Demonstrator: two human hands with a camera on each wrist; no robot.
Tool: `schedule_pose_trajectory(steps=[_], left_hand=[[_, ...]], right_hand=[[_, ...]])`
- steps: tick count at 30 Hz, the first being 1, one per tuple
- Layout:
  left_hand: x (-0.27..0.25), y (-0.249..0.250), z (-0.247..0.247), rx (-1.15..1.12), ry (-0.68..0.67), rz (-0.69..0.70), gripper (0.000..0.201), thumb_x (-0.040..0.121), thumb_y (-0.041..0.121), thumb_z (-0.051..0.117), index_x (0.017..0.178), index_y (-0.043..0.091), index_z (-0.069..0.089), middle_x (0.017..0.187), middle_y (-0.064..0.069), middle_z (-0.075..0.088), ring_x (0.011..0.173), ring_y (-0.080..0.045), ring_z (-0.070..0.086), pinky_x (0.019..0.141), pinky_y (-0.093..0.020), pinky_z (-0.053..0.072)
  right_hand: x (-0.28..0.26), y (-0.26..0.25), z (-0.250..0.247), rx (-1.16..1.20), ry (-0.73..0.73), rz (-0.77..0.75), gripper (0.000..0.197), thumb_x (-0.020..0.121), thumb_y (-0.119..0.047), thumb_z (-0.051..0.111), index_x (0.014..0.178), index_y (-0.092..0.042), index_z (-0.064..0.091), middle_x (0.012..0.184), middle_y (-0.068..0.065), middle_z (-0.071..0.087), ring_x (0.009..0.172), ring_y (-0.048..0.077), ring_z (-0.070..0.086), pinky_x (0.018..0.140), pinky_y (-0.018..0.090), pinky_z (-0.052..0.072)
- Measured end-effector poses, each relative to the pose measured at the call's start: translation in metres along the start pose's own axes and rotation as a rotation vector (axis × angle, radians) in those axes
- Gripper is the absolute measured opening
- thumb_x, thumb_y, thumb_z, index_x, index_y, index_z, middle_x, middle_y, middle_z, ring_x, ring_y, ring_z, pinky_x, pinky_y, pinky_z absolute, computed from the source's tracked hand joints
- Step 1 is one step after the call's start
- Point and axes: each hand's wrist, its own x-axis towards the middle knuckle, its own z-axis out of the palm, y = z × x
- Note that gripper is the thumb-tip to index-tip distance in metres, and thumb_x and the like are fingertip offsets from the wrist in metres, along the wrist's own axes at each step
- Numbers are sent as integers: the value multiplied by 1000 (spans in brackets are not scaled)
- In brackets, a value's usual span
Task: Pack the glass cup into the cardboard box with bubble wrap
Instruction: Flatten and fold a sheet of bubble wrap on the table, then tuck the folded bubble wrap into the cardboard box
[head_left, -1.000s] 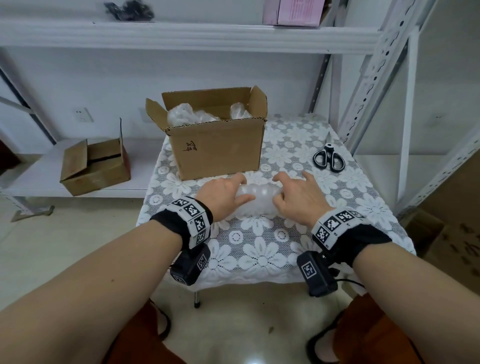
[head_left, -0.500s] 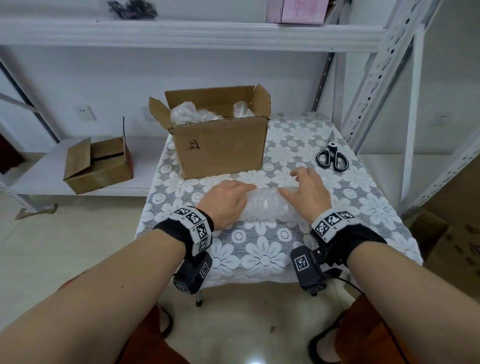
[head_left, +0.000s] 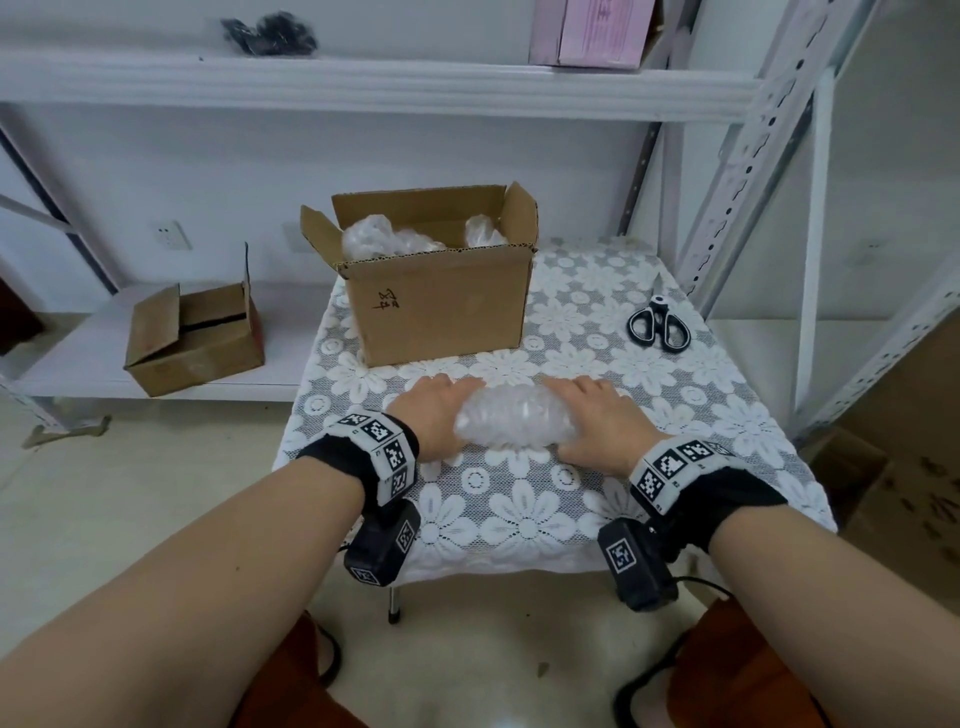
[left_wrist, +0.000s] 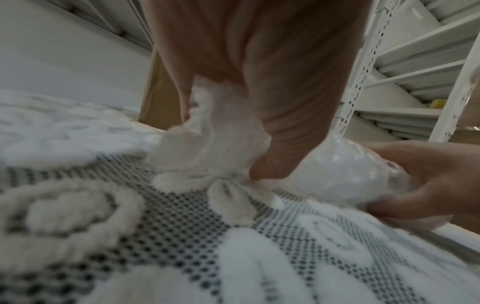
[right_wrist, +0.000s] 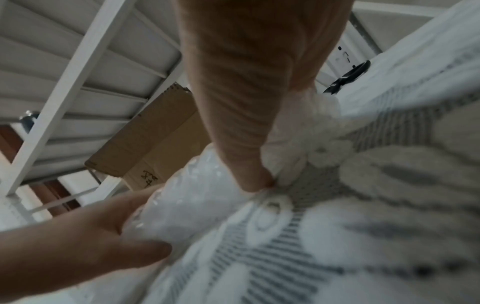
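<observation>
A bubble-wrap roll (head_left: 511, 422) lies on its side on the table (head_left: 524, 514), just in front of the box (head_left: 441, 306) and apart from it. The cup inside cannot be made out through the wrap.

The left hand (head_left: 435, 415) is at the roll's left end and the right hand (head_left: 597, 423) at its right end, so the roll sits between the two grips. In the head view each palm lies over an end, fingers reaching over the top toward the box. The left wrist view shows the left hand (left_wrist: 259, 82) with its thumb pressed down at the near foot of the roll (left_wrist: 335, 170), fingers curled round the far side, so this grip is closed round the wrap. In the right wrist view the right hand (right_wrist: 246, 92) does the same at its end: thumb tip down where the roll (right_wrist: 197, 201) meets the cloth, fingers wrapped over the bundle. Each wrist view also catches the other hand clasping the opposite end.

The box stands open, flaps up, with more bubble wrap (head_left: 384, 240) showing above its rim. Scissors (head_left: 658, 326) lie on the table to the right of the box, well apart from the roll. A smaller box (head_left: 195, 340) sits on a low shelf to the left of the box.
</observation>
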Motion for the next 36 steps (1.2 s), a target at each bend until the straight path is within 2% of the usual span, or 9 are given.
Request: schedule_pose_trajectory(steps=[3,10,13,17,21,25,30,34,36], left_hand=[[-5,2,-7,-86,65,14,40,85,17,61,121,26,46,94,6,63,76,-11,60,63,-26,49],[-10,-6,-80,-439,613,129,65,80,-5,55,139,20,42,132,-2,54,119,-16,50,103,-28,40],[-11,-9,-127,-563,818,100,59,82,-4,57,137,9,42,127,0,51,114,-11,47,98,-17,36],[3,-28,-166,-368,971,-68,54,82,2,60,133,8,44,131,-11,47,124,-26,41,105,-35,36],[17,-48,-177,28,855,-211,42,87,25,60,126,13,51,123,-14,42,113,-29,42,92,-37,40],[36,-60,-173,-81,586,-219,57,84,36,68,132,16,43,123,-14,43,102,-33,56,80,-36,46],[49,-61,-177,-138,526,-102,87,75,23,78,145,36,27,127,-11,43,99,-28,58,89,-36,49],[50,-69,-191,-195,239,-11,85,76,17,77,146,33,32,132,-5,50,108,-23,54,79,-28,49],[47,-76,-200,-230,155,-7,91,73,14,80,147,30,30,137,-1,50,119,-23,51,91,-34,46]], right_hand=[[2,-2,-6,170,27,49,68,80,-15,64,141,-24,34,124,2,56,102,18,54,86,31,47],[20,-37,-75,545,422,-104,52,86,-8,62,134,-18,44,107,-3,60,89,14,59,65,21,47],[40,-58,-114,570,571,-197,52,87,-11,61,135,-20,44,118,-2,61,100,15,59,81,31,51],[86,-75,-149,474,644,-234,66,83,-1,59,140,-21,34,132,5,52,118,23,52,98,39,46],[127,-81,-159,477,520,-154,67,81,3,61,139,-17,34,128,8,51,111,27,56,92,47,49],[159,-81,-151,344,375,-91,66,82,-2,65,140,-13,35,133,10,51,120,30,51,101,45,43],[170,-72,-137,-104,358,10,58,83,-33,65,134,-22,38,127,14,46,117,32,43,95,42,40],[165,-70,-133,-198,376,14,55,78,-39,70,123,-19,46,114,13,44,103,30,48,75,37,42],[165,-74,-133,-195,341,-4,55,80,-37,68,126,-18,43,114,14,47,96,30,56,68,35,41]])
